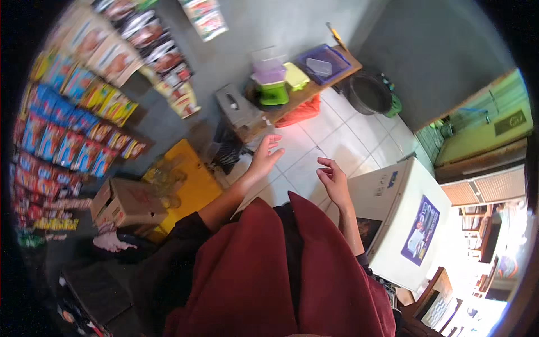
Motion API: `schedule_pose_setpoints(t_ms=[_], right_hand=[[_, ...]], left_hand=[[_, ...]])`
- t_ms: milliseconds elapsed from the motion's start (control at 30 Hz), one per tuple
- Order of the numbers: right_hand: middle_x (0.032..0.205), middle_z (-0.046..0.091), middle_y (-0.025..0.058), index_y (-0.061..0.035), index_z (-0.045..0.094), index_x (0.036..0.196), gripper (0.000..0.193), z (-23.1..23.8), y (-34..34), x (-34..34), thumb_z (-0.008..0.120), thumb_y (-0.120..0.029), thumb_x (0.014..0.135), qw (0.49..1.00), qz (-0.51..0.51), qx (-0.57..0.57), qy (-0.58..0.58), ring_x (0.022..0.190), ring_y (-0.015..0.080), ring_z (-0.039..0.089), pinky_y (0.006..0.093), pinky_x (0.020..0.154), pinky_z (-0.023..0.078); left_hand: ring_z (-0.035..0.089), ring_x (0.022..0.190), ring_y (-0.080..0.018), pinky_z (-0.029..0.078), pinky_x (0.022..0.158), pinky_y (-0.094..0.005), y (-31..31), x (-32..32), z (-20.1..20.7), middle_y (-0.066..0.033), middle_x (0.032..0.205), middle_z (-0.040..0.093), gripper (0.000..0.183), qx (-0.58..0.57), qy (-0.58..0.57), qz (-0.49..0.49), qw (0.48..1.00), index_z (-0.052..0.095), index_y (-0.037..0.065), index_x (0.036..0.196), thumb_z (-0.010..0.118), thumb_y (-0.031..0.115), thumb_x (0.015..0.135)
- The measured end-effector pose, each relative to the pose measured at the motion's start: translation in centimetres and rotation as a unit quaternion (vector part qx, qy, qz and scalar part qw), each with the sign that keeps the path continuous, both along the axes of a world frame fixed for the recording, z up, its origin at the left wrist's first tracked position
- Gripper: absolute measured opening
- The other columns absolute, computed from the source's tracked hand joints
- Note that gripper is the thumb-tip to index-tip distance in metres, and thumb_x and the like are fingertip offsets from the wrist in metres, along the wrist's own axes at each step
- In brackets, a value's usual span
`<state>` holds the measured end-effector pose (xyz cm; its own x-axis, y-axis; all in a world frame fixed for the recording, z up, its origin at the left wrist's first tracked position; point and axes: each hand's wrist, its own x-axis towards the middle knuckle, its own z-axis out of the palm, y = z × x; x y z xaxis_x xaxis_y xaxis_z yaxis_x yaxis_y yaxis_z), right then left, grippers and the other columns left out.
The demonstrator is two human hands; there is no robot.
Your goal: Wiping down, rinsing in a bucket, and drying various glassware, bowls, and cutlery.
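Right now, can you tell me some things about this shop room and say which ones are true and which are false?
1. Both hands are empty. True: the left hand and the right hand hold nothing, fingers spread.
2. A green container stands on the wooden table. True.
3. The floor is covered in red carpet. False: the floor is pale tile.
4. Snack packets hang on the wall to the left. True.
5. The yellow crate sits on top of the white chest freezer. False: it stands on the floor to the left; the white chest freezer is on the right.
6. The cardboard box hangs from the ceiling. False: it rests low down beside the yellow crate.
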<state>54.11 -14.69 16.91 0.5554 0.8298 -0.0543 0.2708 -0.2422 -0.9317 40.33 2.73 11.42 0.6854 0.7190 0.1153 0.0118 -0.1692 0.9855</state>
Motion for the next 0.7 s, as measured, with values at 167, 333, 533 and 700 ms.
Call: schedule_pose_setpoints(t_ms=[167, 333, 533, 700], right_hand=[[0.100, 0.055, 0.0078, -0.0013, 0.051, 0.104, 0.027, 0.1, -2.9, 9.7, 0.054, -0.008, 0.079, 0.993, -0.075, 0.025, 0.090, 0.082, 0.0127, 0.053, 0.0250, 0.070, 0.044], [0.099, 0.055, 0.0080, -0.0021, 0.051, 0.105, 0.028, -0.1, -3.9, 19.2, 0.054, -0.009, 0.078, 0.985, -0.117, 0.040, 0.116, 0.080, 0.0123, 0.053, 0.0249, 0.070, 0.044], [0.099, 0.056, 0.0087, -0.0021, 0.051, 0.105, 0.028, -0.4, -4.1, 34.4, 0.054, -0.012, 0.078, 0.977, -0.188, 0.023, 0.101, 0.080, 0.0133, 0.054, 0.0259, 0.071, 0.044], [0.100, 0.056, 0.0109, -0.0015, 0.051, 0.103, 0.028, -0.1, -5.2, 45.5, 0.054, -0.012, 0.077, 0.947, -0.316, -0.058, 0.031, 0.083, 0.0197, 0.057, 0.0299, 0.072, 0.045]], left_hand=[[0.047, 0.100, -0.0210, 0.037, 0.082, -0.0344, -1.7, 12.4, 2.2, -0.0074, 0.110, 0.047, 0.037, -0.073, -0.007, -0.080, 0.994, 0.040, 0.006, 0.108, 0.056, 0.015, 0.076], [0.047, 0.097, -0.0171, 0.037, 0.083, -0.0332, 0.4, 21.5, 0.8, -0.0060, 0.107, 0.047, 0.031, -0.079, -0.001, -0.139, 0.987, 0.042, 0.007, 0.106, 0.053, 0.013, 0.078], [0.048, 0.096, -0.0155, 0.035, 0.083, -0.0328, 4.6, 35.3, 1.3, -0.0029, 0.111, 0.046, 0.031, -0.228, 0.120, -0.103, 0.961, 0.042, 0.011, 0.108, 0.048, 0.024, 0.080], [0.049, 0.094, -0.0145, 0.036, 0.076, -0.0301, 7.6, 52.8, 1.7, -0.0033, 0.107, 0.048, 0.033, -0.258, 0.146, -0.159, 0.942, 0.043, 0.009, 0.106, 0.052, 0.027, 0.079]])
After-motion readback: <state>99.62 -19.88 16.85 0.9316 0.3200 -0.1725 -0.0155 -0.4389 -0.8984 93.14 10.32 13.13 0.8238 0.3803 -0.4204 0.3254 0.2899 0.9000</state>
